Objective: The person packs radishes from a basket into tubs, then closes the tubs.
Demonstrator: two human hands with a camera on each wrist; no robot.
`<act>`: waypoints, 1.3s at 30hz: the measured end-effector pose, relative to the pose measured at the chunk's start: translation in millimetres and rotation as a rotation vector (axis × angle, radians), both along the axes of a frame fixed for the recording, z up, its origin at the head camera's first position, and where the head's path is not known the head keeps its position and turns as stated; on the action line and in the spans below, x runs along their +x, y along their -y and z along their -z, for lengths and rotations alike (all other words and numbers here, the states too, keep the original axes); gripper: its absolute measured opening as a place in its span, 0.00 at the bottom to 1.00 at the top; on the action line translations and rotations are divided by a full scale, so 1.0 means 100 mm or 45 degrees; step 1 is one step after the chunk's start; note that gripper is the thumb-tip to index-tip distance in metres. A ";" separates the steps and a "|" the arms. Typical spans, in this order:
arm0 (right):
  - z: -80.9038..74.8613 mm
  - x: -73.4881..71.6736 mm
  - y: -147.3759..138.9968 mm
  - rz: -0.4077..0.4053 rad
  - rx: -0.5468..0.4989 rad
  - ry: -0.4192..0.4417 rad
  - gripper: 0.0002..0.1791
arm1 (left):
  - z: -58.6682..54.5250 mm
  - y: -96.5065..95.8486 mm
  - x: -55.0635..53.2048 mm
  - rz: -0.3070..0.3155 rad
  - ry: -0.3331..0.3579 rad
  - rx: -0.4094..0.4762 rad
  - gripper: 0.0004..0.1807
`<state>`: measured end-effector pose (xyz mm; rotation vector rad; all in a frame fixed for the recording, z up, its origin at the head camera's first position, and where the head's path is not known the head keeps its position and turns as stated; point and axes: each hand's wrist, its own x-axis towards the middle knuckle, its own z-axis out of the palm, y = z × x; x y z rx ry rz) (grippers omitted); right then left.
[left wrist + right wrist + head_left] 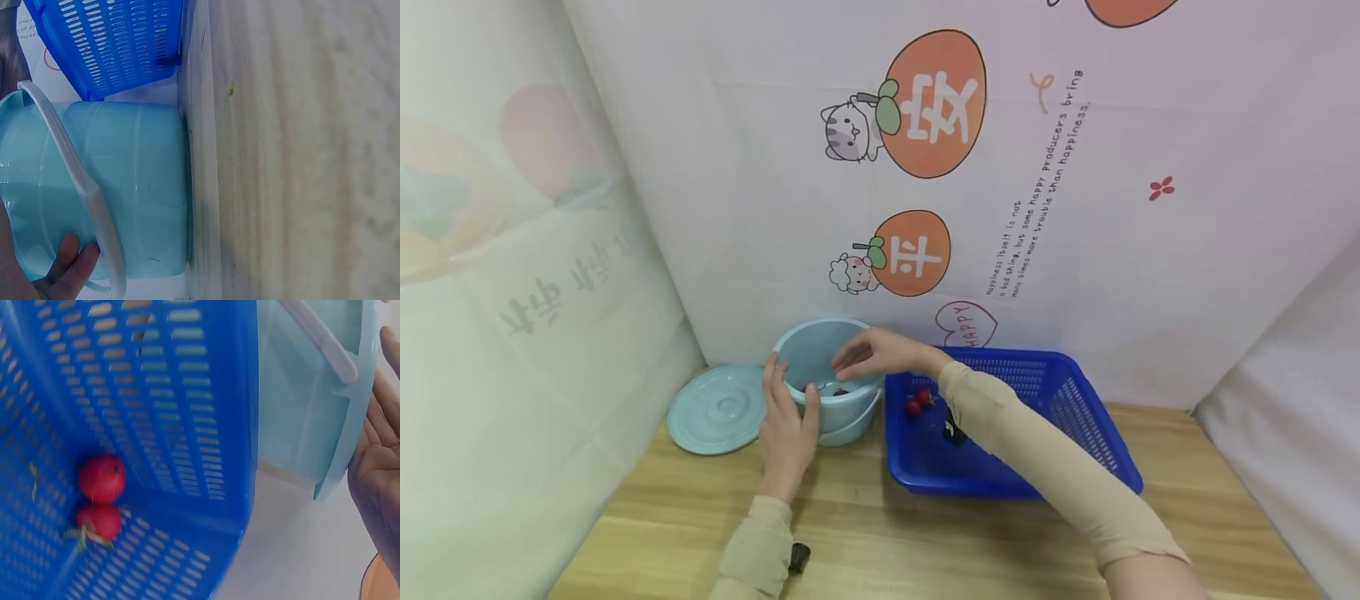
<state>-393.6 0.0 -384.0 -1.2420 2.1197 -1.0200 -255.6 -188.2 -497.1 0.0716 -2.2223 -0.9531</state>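
Note:
My left hand [788, 429] holds the light-blue bucket [150, 187] by its near left side. Its fingertips reach the rim, and the thumb lies on the outer front wall. Over the bucket's mouth is my right hand [876, 352], fingers loosely bent, with no object visible in it. In the right wrist view that hand appears just beyond the bucket's rim. Small dark reddish pieces [841, 392] show at the bucket's bottom, too little seen to name. Two round red radishes [100, 481] with green stem stubs lie in the blue basket [917, 479].
A round light-blue lid [718, 408] lies left of the bucket, near the side wall. The basket stands close to the bucket's right, under my right forearm. The bucket's pale carry handle [100, 206] hangs down its side. A printed curtain [760, 208] rises behind the wooden table [865, 542].

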 end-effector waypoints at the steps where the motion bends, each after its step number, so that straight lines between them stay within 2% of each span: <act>1: 0.01 0.00 0.00 0.002 -0.033 0.012 0.16 | -0.01 0.01 0.00 -0.007 -0.006 0.001 0.37; 5: 0.07 0.01 -0.04 0.006 -0.140 0.087 0.17 | -0.02 0.03 0.03 -0.021 0.005 -0.001 0.36; 10: 0.15 -0.03 -0.16 0.035 -0.258 0.208 0.22 | 0.00 -0.01 0.01 -0.004 0.032 0.004 0.37; 18: 0.25 -0.09 -0.30 0.040 -0.364 0.332 0.21 | 0.04 -0.08 0.00 -0.019 0.023 0.022 0.36; 24: 0.24 -0.12 -0.27 0.049 -0.367 0.314 0.21 | 0.02 -0.05 -0.03 -0.033 -0.017 0.003 0.35; 30: 0.24 -0.12 -0.33 0.074 -0.405 0.292 0.21 | 0.00 -0.05 0.00 -0.019 -0.006 0.009 0.35; 34: 0.25 -0.12 -0.53 0.135 -0.477 0.304 0.20 | 0.01 -0.05 0.01 -0.023 -0.010 0.018 0.35; 39: 0.29 -0.19 -0.96 0.235 -0.540 0.324 0.18 | 0.01 -0.04 -0.01 -0.015 -0.011 0.022 0.35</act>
